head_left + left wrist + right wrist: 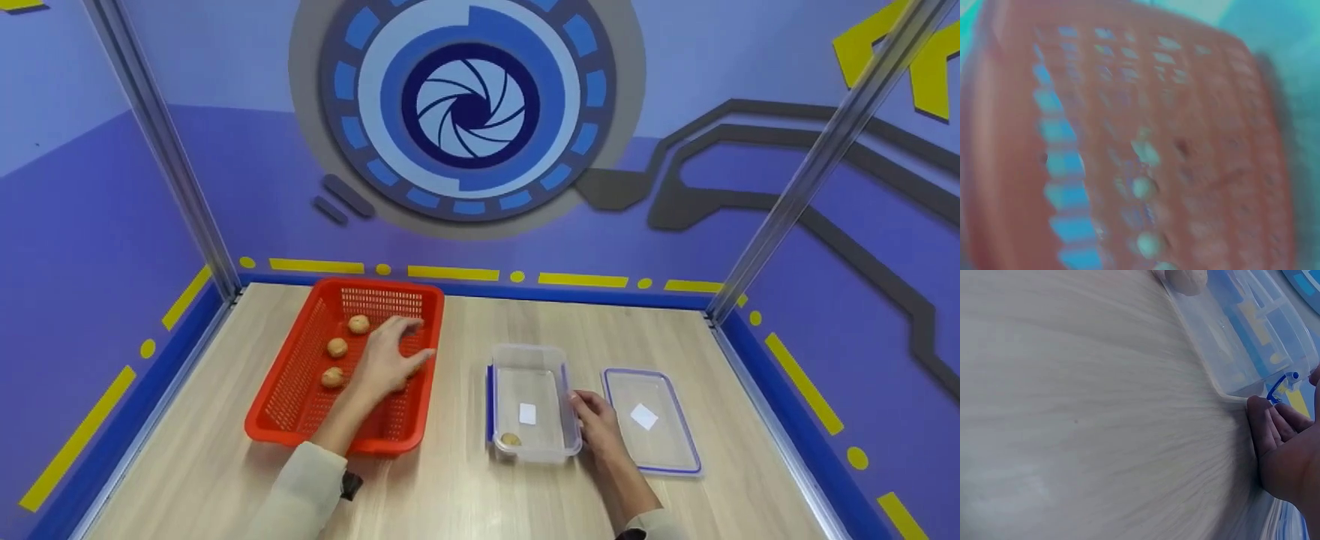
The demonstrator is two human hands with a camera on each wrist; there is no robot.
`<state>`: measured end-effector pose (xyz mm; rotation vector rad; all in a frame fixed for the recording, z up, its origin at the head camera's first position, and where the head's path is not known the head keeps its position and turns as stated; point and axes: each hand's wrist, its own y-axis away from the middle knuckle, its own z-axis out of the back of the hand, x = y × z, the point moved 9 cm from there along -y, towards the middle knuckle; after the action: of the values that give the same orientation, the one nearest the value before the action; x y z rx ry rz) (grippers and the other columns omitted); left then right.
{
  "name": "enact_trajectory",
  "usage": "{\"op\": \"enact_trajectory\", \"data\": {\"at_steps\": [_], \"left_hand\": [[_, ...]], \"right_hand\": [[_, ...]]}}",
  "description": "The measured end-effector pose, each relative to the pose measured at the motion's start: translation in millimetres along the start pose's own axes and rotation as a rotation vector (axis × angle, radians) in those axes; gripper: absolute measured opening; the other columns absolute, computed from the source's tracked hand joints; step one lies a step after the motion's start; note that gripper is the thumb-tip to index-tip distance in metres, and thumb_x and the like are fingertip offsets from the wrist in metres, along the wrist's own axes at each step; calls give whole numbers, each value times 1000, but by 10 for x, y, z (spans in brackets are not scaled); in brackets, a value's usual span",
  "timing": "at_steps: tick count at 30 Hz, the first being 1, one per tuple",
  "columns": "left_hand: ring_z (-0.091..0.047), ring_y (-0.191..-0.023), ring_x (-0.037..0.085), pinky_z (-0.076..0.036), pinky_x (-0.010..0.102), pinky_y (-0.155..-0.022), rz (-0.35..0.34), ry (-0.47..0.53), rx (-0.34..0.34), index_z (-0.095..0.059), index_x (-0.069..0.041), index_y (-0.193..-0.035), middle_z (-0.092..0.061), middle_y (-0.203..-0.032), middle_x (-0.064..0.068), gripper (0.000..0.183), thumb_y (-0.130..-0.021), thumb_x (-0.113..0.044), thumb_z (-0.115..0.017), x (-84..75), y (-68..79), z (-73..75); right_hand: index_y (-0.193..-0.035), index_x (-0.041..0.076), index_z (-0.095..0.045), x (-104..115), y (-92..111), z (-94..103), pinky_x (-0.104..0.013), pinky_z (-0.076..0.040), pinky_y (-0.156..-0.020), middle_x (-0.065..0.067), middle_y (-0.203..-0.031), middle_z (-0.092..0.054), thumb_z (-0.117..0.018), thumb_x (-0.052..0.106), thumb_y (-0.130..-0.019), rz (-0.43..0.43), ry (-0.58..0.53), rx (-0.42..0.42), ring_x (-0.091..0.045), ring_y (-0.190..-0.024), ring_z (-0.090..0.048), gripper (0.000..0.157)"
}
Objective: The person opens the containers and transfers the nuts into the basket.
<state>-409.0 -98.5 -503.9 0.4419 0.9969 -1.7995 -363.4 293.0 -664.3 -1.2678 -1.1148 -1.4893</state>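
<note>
In the head view my left hand (386, 360) reaches into the red plastic basket (259, 431), thumb and fingers apart with nothing seen between them. Walnuts (333, 377) lie in the basket left of that hand, and another (401, 386) is partly hidden beneath it. The left wrist view is blurred; it shows the basket's slotted wall (1067, 163) and pale round walnuts (1151, 244). My right hand (600, 427) holds the right side of a clear plastic container (544, 401), fingers low on its wall in the right wrist view. One walnut (511, 439) sits in its near-left corner.
A clear lid (667, 442) with a blue-purple seal lies on the wooden table (457, 487), right of the container. Blue-purple panels (255, 187) and metal posts (161, 135) enclose the table at the back and sides.
</note>
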Motion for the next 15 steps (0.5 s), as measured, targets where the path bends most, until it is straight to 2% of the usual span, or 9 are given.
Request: {"op": "enact_trajectory", "data": {"at_steps": [4,8,15], "left_hand": [[-66,-116,28,-54,44,-104,-80,7,33,-69,-3,-130,-70,-123,12,49,-89,-21,-88,-320,10,-152],[-67,-116,27,-55,42,-103,-137,10,93,-68,-3,-130,-70,-125,11,48,-90,-21,-88,-574,59,-321],[-66,-118,23,-55,38,-103,-139,4,225,-69,-8,-132,-70,-129,6,47,-93,-27,-85,-828,161,-647]], "right_hand": [[-130,-6,-63,-17,9,5,-34,-53,-86,-17,-123,-66,-67,29,-106,-9,8,-8,-27,-110,-60,42],[-131,-5,-63,-38,11,-5,-33,-53,-86,-18,-125,-66,-68,31,-106,-21,9,-1,-28,-111,-60,44],[-131,-6,-63,14,13,-4,-34,-54,-87,-18,-123,-67,-67,28,-106,-3,9,-2,-28,-111,-60,42]]}}
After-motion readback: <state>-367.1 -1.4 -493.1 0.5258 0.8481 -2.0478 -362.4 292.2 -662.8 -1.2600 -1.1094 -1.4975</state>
